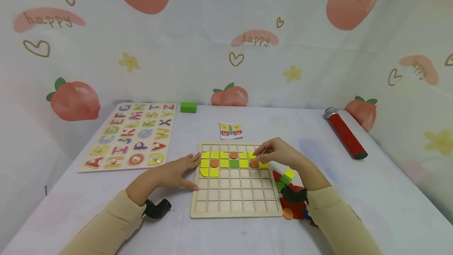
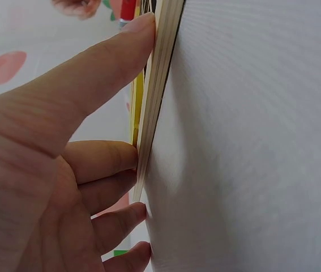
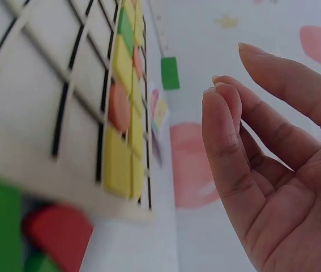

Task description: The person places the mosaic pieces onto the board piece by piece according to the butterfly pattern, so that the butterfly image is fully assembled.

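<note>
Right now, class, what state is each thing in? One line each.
Grid board: flat, partly filled
Left hand: touching the grid board's edge
Right hand: holding nothing visible
Letter board: flat, holding letters
Picture card: face up
Microphone: lying down
Loose pieces: heaped
Green block: lying apart

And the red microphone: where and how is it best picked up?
I'd probably grip the microphone around mid-handle, coming from above with the right hand across its length: it lies on its side, long and narrow, silver head pointing to the far side, and its handle is uncovered.
</note>
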Demonstrator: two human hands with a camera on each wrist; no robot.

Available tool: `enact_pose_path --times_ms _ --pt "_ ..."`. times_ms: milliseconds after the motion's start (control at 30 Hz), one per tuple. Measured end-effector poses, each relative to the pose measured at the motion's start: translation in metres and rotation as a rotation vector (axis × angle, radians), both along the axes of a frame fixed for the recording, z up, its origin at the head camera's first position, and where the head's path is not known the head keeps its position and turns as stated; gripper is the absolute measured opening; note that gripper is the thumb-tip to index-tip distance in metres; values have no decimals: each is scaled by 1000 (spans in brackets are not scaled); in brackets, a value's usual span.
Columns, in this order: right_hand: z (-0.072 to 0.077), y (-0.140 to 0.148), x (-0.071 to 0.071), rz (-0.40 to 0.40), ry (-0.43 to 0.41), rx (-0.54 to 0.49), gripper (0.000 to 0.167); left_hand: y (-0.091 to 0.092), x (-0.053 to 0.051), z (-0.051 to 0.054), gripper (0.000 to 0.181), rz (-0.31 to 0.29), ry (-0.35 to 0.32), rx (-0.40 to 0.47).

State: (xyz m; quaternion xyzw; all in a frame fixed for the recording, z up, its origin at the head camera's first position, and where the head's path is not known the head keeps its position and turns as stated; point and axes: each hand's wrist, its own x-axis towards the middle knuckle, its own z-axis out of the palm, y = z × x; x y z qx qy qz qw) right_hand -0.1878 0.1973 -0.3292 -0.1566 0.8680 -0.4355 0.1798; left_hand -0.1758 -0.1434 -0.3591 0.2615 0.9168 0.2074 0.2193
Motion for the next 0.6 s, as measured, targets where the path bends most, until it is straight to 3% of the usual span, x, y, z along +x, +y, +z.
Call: enact_pose_path --times_ms 267,600 --pt "-9 38 15 -150 -14 78 33 1 0 -1 95 -6 -1 -8" --pt "-22 65 30 -271 -94 56 37 1 -1 -1 95 -4 2 -12"
